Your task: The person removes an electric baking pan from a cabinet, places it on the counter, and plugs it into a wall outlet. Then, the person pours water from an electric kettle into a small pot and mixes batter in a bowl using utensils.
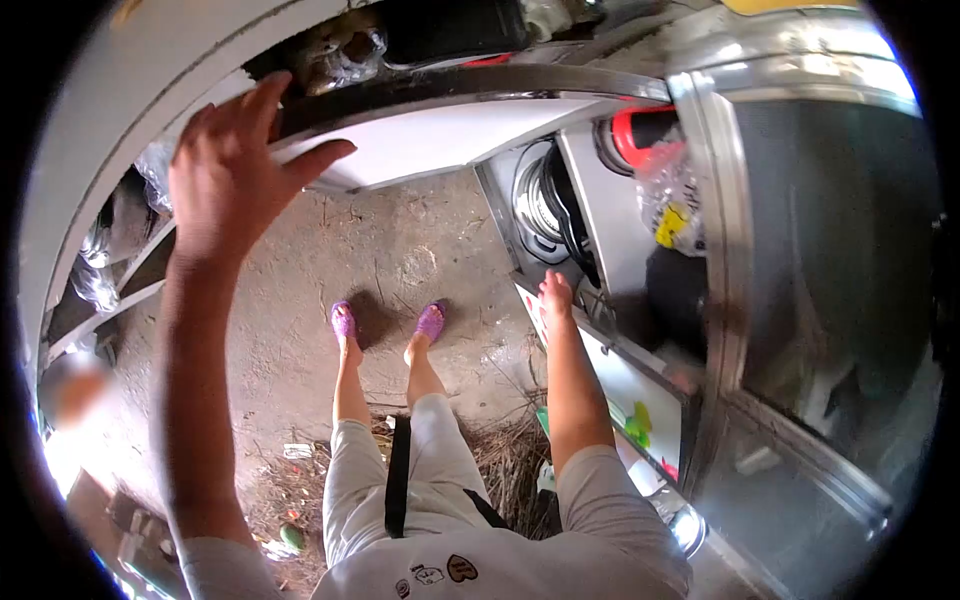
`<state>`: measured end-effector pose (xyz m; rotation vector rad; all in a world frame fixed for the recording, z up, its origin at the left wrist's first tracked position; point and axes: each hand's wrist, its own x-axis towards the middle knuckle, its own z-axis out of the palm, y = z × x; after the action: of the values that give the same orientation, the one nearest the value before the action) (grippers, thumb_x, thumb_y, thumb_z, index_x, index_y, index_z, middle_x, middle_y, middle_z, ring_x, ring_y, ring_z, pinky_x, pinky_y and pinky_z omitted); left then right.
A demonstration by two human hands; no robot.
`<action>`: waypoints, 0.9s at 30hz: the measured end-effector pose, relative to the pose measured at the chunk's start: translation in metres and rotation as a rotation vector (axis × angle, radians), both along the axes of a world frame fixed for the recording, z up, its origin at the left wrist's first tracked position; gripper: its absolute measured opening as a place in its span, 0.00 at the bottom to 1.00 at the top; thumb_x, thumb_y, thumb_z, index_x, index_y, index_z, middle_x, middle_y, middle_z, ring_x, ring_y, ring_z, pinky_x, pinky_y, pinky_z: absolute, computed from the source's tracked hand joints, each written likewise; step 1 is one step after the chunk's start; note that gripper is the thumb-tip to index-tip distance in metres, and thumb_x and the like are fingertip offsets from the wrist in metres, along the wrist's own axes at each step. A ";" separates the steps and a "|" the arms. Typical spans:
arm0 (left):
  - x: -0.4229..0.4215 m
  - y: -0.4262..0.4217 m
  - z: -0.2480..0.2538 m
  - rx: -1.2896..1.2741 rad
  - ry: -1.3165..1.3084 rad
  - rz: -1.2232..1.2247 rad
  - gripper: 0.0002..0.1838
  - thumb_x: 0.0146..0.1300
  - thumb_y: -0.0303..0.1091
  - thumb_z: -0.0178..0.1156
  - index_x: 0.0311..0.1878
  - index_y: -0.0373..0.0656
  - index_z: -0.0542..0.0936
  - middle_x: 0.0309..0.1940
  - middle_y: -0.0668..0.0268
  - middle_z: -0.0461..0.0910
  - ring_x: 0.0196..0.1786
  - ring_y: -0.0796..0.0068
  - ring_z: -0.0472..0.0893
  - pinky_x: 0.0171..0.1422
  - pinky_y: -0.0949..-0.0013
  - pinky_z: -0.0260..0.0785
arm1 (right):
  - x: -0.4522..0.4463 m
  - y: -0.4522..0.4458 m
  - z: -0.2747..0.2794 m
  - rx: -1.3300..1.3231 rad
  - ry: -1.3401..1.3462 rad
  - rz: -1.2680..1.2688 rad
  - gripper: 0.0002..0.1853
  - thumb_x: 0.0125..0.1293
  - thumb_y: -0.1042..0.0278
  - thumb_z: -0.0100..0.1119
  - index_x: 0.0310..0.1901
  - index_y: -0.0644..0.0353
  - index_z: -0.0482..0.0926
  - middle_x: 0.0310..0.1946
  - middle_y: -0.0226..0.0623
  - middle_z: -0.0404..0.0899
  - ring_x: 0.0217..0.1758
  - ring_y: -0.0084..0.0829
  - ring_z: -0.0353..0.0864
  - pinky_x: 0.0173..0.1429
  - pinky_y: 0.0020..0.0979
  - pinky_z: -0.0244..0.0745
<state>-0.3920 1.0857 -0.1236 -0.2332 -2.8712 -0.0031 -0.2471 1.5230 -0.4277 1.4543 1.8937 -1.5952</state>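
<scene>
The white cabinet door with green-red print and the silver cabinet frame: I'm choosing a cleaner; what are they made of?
White printed door: perhaps glossy glass or laminate, by its smooth, bright face. Silver frame: probably polished metal, given its bright streaked highlights.

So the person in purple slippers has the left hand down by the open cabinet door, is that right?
Not quite: in the head view, it's the right hand by the open cabinet door. The left hand is near a dark edge. The slippers are indeed purple.

Household storeroom or rough kitchen, by its look — bare, dirt-strewn floor (420,225) at center, dry twigs (512,475) below, cabinet (612,215) with round metalware (538,205) right of center.
</scene>
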 end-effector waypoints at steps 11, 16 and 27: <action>-0.037 -0.049 -0.020 0.040 0.010 -0.241 0.32 0.46 0.43 0.66 0.57 0.51 0.68 0.49 0.64 0.75 0.49 0.67 0.77 0.47 0.67 0.75 | -0.067 0.101 -0.106 0.715 -0.186 -0.207 0.33 0.61 0.48 0.41 0.52 0.78 0.64 0.55 0.60 0.63 0.60 0.50 0.63 0.62 0.42 0.58; -0.043 -0.066 -0.025 -0.022 -0.012 -0.227 0.33 0.46 0.47 0.64 0.58 0.52 0.67 0.51 0.63 0.73 0.51 0.65 0.75 0.50 0.63 0.73 | -0.078 0.169 -0.152 0.695 -0.827 0.522 0.33 0.50 0.60 0.62 0.57 0.65 0.63 0.61 0.45 0.60 0.63 0.40 0.60 0.64 0.34 0.59; -0.051 -0.092 -0.026 -0.104 0.007 -0.204 0.37 0.48 0.56 0.61 0.60 0.53 0.64 0.56 0.61 0.69 0.57 0.60 0.70 0.55 0.55 0.68 | -0.073 0.221 -0.191 -0.073 -0.092 -0.807 0.24 0.59 0.50 0.45 0.55 0.52 0.66 0.58 0.35 0.61 0.59 0.42 0.58 0.52 0.48 0.67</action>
<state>-0.4429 0.9935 -0.1492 -0.5441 -2.8300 0.1079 -0.3202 1.7440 -0.6182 2.3850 1.2209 -1.8082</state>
